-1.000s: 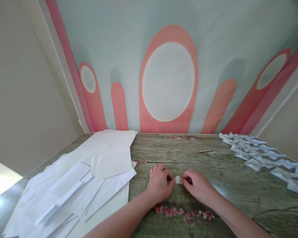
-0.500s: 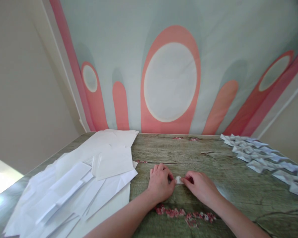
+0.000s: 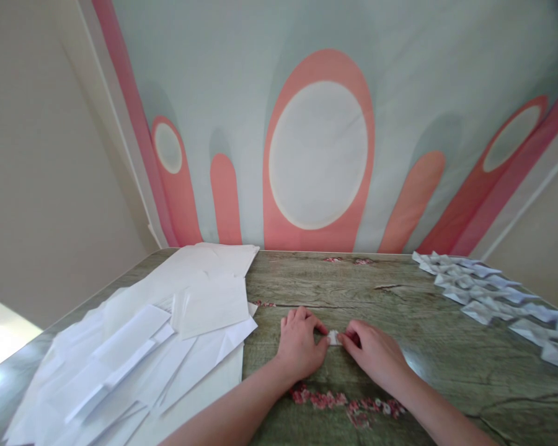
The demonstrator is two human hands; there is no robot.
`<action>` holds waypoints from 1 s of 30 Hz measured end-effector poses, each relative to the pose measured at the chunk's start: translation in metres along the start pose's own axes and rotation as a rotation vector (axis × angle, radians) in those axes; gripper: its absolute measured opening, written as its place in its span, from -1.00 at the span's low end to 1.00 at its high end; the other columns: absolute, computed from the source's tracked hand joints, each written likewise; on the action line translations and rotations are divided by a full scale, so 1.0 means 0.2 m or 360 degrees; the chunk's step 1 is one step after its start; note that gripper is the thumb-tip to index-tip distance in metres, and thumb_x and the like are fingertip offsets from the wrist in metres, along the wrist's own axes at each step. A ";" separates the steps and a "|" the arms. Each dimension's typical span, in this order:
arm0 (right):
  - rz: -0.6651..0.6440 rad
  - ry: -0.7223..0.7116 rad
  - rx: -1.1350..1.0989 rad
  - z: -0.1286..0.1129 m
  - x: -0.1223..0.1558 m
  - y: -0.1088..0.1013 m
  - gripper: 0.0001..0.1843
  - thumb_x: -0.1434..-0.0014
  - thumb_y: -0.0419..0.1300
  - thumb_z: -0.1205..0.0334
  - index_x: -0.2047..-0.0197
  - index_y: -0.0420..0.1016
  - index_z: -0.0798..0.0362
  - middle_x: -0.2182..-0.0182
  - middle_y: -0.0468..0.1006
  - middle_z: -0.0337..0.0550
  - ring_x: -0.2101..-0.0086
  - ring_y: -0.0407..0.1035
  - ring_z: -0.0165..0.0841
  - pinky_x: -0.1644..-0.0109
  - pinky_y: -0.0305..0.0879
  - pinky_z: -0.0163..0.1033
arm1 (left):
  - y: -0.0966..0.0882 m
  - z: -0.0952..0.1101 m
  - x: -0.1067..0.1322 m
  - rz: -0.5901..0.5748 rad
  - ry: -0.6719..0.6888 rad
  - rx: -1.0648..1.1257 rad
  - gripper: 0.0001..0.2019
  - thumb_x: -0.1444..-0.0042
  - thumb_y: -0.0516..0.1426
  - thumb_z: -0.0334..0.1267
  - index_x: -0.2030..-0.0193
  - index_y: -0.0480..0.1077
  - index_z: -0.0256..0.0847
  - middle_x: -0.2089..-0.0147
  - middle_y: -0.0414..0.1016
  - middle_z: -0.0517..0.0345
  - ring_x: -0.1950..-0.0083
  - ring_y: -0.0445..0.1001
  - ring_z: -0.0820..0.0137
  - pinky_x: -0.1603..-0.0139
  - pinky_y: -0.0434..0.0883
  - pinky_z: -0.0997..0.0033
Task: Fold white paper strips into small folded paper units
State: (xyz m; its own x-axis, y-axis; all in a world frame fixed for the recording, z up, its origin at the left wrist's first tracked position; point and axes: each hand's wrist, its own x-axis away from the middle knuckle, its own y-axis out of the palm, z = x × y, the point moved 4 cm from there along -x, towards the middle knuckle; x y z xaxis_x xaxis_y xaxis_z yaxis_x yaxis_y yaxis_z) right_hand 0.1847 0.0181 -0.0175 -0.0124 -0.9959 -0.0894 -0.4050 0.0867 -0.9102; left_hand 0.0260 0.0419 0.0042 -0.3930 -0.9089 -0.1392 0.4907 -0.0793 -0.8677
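Observation:
A small piece of folded white paper [image 3: 333, 337] is pinched between my two hands, low over the wood-patterned tabletop [image 3: 307, 282]. My left hand [image 3: 302, 341] grips its left edge with thumb and index finger, the other fingers curled beside it. On the opposite edge, the thumb and fingertips of my right hand [image 3: 371, 347] press together. Fingertips cover both ends of the paper, so only its middle shows. Fine detail of the folds is too small to make out.
A broad heap of loose white paper sheets [image 3: 216, 306] spreads over the left side. Along the right edge stand rows of folded white paper pieces [image 3: 483, 288]. Behind the table rises a wall covering [image 3: 318, 155] with pink and pale green shapes.
Both hands stay in nearly the same place, still pinching the folded paper. The paper's visible outline differs slightly between the fingertips.

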 end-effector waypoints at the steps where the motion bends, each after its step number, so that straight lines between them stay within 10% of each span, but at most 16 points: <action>1: 0.0020 0.0000 -0.0010 0.00 0.01 0.00 -0.80 -0.15 0.06 0.09 0.44 0.34 -0.02 0.53 0.48 -0.24 0.48 0.36 -0.32 0.45 0.03 -0.29 | 0.00 0.00 0.00 -0.0002 -0.0008 0.0005 -0.88 -0.01 0.17 -0.18 0.30 0.43 -0.09 0.14 0.32 0.13 0.02 0.24 0.20 0.05 0.18 0.20; 30: -0.0029 0.0040 -0.0141 -0.01 -0.01 0.01 -0.80 -0.11 0.11 0.08 0.44 0.37 0.00 0.43 0.46 -0.22 0.42 0.36 -0.32 0.39 0.09 -0.28 | 0.02 -0.03 -0.01 0.0092 0.0032 0.0129 -0.93 0.03 0.20 -0.22 0.37 0.43 -0.10 0.20 0.37 0.18 0.08 0.28 0.24 0.12 0.17 0.26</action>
State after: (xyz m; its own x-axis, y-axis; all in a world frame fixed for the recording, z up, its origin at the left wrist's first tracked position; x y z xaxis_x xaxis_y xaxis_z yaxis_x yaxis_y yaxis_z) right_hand 0.1820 0.0193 -0.0174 -0.0266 -0.9977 -0.0617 -0.4846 0.0669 -0.8722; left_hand 0.0239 0.0451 -0.0014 -0.3772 -0.9047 -0.1982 0.5739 -0.0604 -0.8167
